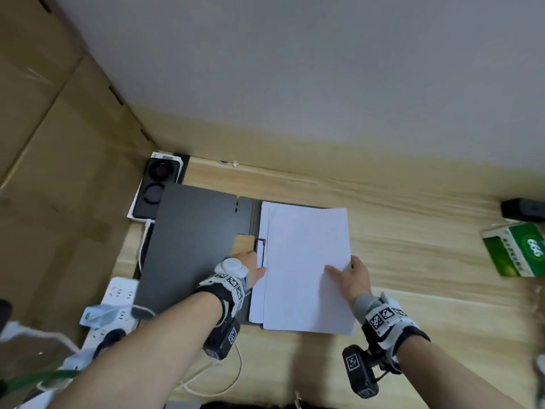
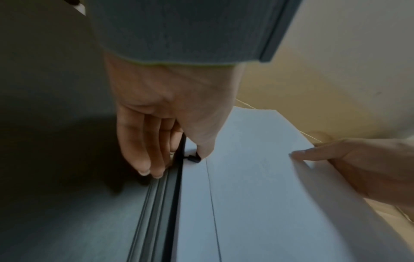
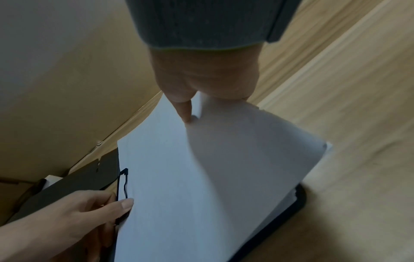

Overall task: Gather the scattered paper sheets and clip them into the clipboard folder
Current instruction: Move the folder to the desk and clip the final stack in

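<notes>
A dark grey clipboard folder (image 1: pixel 191 246) lies open on the wooden table (image 1: pixel 427 290). Its right half is covered by a stack of white paper sheets (image 1: pixel 306 261). A black wire clip (image 1: pixel 261 252) sits at the stack's left edge by the spine. My left hand (image 1: pixel 250 267) pinches the clip (image 2: pixel 193 157), thumb on it and fingers on the spine. My right hand (image 1: pixel 351 276) grips the sheets' right edge, thumb on top and fingers underneath, and lifts that edge (image 3: pixel 246 150) a little. The left thumb touches the clip's lower end (image 3: pixel 124 184).
Cardboard boxes (image 1: pixel 44 143) stand along the left. A black device on a white box (image 1: pixel 156 187) sits behind the folder. A white power strip (image 1: pixel 118 299) with cables lies at front left. A green carton (image 1: pixel 516 252) and a black object (image 1: pixel 522 209) are at far right.
</notes>
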Demonstrator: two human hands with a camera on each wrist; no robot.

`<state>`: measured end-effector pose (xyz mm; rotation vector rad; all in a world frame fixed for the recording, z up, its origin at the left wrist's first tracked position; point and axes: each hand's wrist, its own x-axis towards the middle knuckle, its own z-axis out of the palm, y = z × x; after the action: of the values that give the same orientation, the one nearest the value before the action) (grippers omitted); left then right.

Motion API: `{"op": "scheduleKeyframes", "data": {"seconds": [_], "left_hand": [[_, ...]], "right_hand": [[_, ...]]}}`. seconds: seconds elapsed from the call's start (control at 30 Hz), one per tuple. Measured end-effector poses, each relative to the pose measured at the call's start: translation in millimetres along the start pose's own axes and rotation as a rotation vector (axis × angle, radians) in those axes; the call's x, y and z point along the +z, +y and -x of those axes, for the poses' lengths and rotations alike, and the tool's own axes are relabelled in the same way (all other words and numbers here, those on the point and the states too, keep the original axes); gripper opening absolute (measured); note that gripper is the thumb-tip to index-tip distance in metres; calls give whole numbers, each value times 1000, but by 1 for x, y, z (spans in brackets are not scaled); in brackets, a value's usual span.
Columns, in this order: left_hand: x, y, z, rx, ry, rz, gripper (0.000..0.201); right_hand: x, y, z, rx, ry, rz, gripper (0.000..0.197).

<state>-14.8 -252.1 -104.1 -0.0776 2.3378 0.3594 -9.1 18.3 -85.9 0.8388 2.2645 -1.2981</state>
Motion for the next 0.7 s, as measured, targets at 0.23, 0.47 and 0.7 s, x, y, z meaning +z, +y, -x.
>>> {"op": "scheduleKeyframes", "data": {"seconds": [0.23,0.47,0.7], "left_hand": [[45,80,24,1,-71,-81,39],[46,117,31,79,-159,-342,37],[30,133,34,164,-345,-582,17]], "right_hand": [[-52,67,13,54,52,-7,40],[-78,97,19,61,80,107,48],[-82,96,12,22,48,122,41]]}}
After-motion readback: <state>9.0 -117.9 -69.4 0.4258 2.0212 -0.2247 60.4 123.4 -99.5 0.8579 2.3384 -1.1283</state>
